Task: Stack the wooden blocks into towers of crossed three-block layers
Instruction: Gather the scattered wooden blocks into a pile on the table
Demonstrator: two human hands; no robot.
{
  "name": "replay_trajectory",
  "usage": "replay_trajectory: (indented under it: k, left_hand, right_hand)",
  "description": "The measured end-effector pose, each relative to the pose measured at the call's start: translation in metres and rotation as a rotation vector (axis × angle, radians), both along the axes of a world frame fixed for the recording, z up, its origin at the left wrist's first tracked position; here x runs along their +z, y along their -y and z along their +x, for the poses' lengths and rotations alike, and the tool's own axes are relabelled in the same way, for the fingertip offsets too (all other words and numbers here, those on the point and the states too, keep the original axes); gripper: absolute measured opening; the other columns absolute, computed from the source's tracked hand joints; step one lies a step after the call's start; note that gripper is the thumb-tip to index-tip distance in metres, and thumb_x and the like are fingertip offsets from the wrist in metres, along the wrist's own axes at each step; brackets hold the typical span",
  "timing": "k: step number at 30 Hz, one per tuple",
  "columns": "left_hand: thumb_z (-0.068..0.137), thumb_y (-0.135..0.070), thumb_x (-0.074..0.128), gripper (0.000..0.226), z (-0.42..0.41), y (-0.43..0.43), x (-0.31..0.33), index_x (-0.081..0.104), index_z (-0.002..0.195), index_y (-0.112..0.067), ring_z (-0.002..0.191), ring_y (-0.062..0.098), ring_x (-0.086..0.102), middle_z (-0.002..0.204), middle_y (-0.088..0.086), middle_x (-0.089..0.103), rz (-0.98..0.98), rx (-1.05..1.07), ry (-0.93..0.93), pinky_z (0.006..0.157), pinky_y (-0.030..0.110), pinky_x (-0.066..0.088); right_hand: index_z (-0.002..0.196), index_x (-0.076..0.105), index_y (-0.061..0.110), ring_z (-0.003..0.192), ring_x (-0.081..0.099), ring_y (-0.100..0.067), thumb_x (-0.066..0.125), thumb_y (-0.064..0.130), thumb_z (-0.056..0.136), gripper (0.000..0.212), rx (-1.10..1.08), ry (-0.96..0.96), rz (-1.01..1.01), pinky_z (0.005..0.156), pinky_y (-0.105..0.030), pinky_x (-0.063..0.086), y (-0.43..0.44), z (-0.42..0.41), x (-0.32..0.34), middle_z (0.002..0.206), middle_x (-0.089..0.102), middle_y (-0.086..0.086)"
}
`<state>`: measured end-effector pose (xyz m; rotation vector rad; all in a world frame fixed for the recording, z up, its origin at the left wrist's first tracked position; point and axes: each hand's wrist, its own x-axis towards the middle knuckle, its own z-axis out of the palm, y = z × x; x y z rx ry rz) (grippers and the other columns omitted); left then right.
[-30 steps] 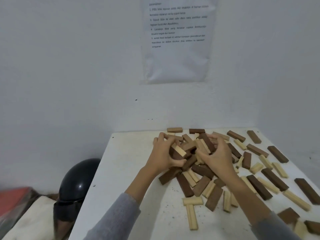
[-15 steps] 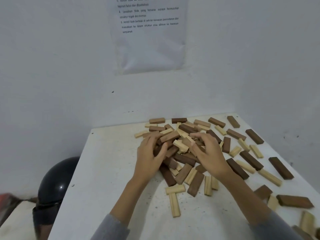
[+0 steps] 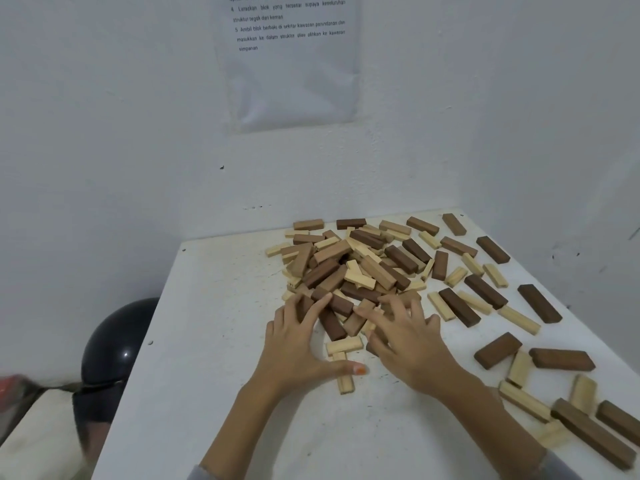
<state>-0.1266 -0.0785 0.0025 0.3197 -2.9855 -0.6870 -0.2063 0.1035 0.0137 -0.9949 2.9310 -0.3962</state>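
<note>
Item: heap of wooden blocks (image 3: 349, 268), light and dark, lay unstacked on the white worktop (image 3: 214, 341) toward its 12 o'clock end. Loose blocks (image 3: 538, 303) lay scattered from 2 to 5 o'clock of the heap. Left hand (image 3: 294, 344), fingers spread flat, rested on the heap's 7 o'clock edge. Right hand (image 3: 408, 341), fingers likewise splayed, rested at its 5 o'clock edge.

L hand (image 3: 294, 346) & R hand (image 3: 408, 341) released pile (image 3: 332, 251), fingers now spread.
</note>
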Motion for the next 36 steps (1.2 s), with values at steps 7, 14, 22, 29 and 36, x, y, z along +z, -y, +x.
replay_trajectory:
  k: [7, 14, 22, 29, 36]
  left_hand:
    - [0.053, -0.092, 0.051, 0.104, -0.008, -0.006, 0.004, 0.017, 0.144, -0.053, 0.128, 0.020, 0.024, 0.140, 0.000, 0.021, -0.096, 0.021, 0.012, 0.102, 0.031, 0.024]
    - [0.069, -0.078, 0.052, 0.067, 0.008, 0.001, 0.000, 0.046, 0.124, -0.040, 0.109, 0.013, 0.044, 0.115, -0.009, 0.036, 0.087, -0.034, -0.104, 0.096, 0.029, 0.038]
    - [0.088, -0.055, 0.054, 0.048, 0.006, -0.016, 0.011, 0.043, 0.125, -0.028, 0.108, 0.017, 0.047, 0.114, -0.004, 0.049, 0.167, 0.205, -0.203, 0.094, 0.033, 0.039]
    - [0.091, -0.041, 0.057, 0.060, 0.003, -0.020, 0.008, 0.029, 0.142, -0.024, 0.104, 0.021, 0.044, 0.111, 0.003, 0.047, 0.059, 0.266, -0.140, 0.085, 0.029, 0.036]
    - [0.087, -0.024, 0.067, 0.060, 0.006, -0.014, 0.006, 0.036, 0.138, -0.019, 0.113, 0.025, 0.043, 0.116, 0.009, 0.052, 0.196, 0.355, -0.189, 0.083, 0.025, 0.032]
  right_hand:
    - [0.133, 0.039, 0.040, 0.124, 0.028, -0.020, 0.029, 0.035, 0.101, 0.034, -0.040, -0.098, 0.014, 0.090, -0.034, 0.033, 0.006, 0.004, -0.003, 0.137, 0.032, 0.002]
    - [0.106, 0.062, 0.030, 0.104, 0.043, -0.016, 0.032, 0.041, 0.093, 0.035, -0.039, -0.093, -0.174, 0.082, -0.029, 0.034, -0.014, 0.014, -0.020, 0.118, 0.046, 0.002]
    - [0.113, 0.066, 0.033, 0.091, 0.063, -0.029, 0.044, 0.059, 0.074, 0.052, -0.122, -0.043, 0.024, 0.068, -0.041, 0.046, -0.022, 0.035, -0.009, 0.108, 0.065, -0.009]
    - [0.147, 0.017, 0.048, 0.129, 0.025, -0.020, 0.052, 0.053, 0.088, 0.069, -0.082, 0.080, 0.097, 0.097, -0.031, 0.034, -0.038, 0.024, 0.006, 0.146, 0.027, 0.002]
    - [0.145, 0.028, 0.038, 0.127, 0.022, -0.020, 0.061, 0.021, 0.091, 0.066, -0.134, 0.307, -0.130, 0.090, -0.025, 0.031, -0.039, 0.017, 0.011, 0.137, 0.031, -0.003]
